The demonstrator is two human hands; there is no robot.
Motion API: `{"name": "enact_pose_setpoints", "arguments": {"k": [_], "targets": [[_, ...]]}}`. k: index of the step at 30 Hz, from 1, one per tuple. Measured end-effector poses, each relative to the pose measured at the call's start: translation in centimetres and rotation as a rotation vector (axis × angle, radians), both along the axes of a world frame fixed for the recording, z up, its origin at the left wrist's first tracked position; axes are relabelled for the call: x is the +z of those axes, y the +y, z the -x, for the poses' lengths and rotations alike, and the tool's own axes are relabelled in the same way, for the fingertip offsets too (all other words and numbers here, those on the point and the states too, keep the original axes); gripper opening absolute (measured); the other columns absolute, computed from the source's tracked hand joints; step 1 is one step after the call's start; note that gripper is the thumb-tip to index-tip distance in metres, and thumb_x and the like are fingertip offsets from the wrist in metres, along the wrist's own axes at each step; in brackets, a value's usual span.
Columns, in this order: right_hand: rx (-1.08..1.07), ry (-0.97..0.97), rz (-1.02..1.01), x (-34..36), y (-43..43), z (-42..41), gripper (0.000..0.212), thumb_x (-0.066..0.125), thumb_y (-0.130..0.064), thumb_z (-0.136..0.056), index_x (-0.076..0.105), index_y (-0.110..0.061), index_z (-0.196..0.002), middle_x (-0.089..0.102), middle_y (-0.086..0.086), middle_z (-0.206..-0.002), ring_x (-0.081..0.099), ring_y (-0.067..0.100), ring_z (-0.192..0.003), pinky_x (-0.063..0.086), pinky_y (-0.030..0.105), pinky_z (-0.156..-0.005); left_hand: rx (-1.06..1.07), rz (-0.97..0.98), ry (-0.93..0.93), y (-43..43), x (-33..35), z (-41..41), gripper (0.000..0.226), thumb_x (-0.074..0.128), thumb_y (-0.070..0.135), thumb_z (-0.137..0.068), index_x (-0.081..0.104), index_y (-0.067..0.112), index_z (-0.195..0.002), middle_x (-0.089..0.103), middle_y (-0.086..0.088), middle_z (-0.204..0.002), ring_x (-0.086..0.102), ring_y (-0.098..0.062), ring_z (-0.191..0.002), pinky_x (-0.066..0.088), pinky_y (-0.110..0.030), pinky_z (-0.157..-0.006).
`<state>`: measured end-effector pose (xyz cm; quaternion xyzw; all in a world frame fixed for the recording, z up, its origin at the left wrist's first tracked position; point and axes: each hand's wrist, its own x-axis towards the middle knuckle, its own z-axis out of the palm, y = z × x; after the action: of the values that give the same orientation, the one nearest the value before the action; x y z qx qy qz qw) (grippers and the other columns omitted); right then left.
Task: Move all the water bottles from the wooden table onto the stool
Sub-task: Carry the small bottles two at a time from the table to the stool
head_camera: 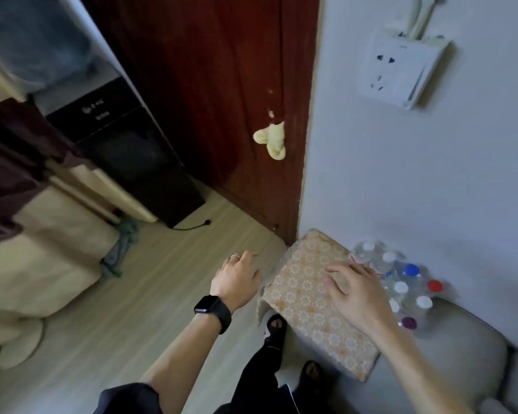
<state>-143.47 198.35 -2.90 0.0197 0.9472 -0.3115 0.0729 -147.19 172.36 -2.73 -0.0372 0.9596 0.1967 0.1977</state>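
Roughly eight capped bottles (401,282); two empty hands: left hand (237,279), right hand (356,289).

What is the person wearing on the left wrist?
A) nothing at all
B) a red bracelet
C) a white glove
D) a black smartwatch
D: a black smartwatch with a dark band wraps the wrist just behind the left hand, which is open and holds nothing.
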Motion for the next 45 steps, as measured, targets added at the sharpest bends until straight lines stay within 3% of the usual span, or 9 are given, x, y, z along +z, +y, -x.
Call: {"name": "enact_pose_setpoints", "arguments": {"k": [7,12,17,23,33,45], "targets": [[0.491,0.137,0.05,4.1,-13.5,1.2,0.024,0.061,-0.041,-0.093,0.071,-0.028,-0.11,0.068,-0.009,-0.116,0.058,0.018,-0.114,0.042,0.03,-0.098,0.468,0.095,0.132,-12.6,2.7,-14.1,0.044,0.054,0.04,-0.096,0.051,0.029,-0.138,0.059,-0.001,-0.136,0.051,-0.024,-0.128,0.045,-0.035,-0.101],[0.904,0.242,0.056,9.2,-28.1,-2.9,0.03,0.062,-0.039,-0.094,0.068,-0.028,-0.121,0.064,-0.01,-0.124,0.05,0.016,-0.122,0.032,0.024,-0.103,0.82,0.2,0.286,-22.4,6.9,-26.1,0.043,0.056,0.039,-0.095,0.054,0.028,-0.136,0.058,0.0,-0.137,0.052,-0.024,-0.127,0.044,-0.035,-0.101],[1.221,0.37,0.108,13.3,-44.6,-11.7,0.035,0.064,-0.044,-0.091,0.067,-0.03,-0.124,0.064,-0.005,-0.127,0.049,0.019,-0.124,0.035,0.03,-0.11,1.116,0.327,0.418,-31.4,11.3,-40.8,0.04,0.06,0.039,-0.092,0.06,0.029,-0.13,0.062,0.002,-0.132,0.053,-0.022,-0.126,0.044,-0.035,-0.103],[1.544,0.486,0.216,18.8,-63.4,-28.4,0.041,0.058,-0.052,-0.091,0.062,-0.037,-0.129,0.058,-0.005,-0.135,0.041,0.018,-0.132,0.035,0.034,-0.114,1.391,0.519,0.5,-41.6,16.6,-59.9,0.038,0.06,0.038,-0.093,0.062,0.027,-0.129,0.063,0.004,-0.131,0.054,-0.019,-0.126,0.044,-0.035,-0.104],[1.794,0.557,0.332,27.1,-82.9,-47.8,0.049,0.046,-0.062,-0.094,0.048,-0.047,-0.14,0.042,-0.007,-0.151,0.027,0.021,-0.142,0.029,0.038,-0.117,1.663,0.769,0.489,-53.4,25.0,-80.8,0.037,0.06,0.037,-0.091,0.062,0.031,-0.127,0.061,0.007,-0.133,0.051,-0.019,-0.128,0.038,-0.041,-0.108],[2.045,0.587,0.433,28.8,-107.4,-63.2,0.05,0.043,-0.064,-0.094,0.043,-0.049,-0.142,0.037,-0.006,-0.154,0.025,0.023,-0.144,0.025,0.039,-0.117,1.904,0.867,0.398,-71.1,27.6,-93.1,0.037,0.058,0.042,-0.09,0.061,0.038,-0.126,0.057,0.01,-0.137,0.049,-0.019,-0.131,0.039,-0.045,-0.107]]}}
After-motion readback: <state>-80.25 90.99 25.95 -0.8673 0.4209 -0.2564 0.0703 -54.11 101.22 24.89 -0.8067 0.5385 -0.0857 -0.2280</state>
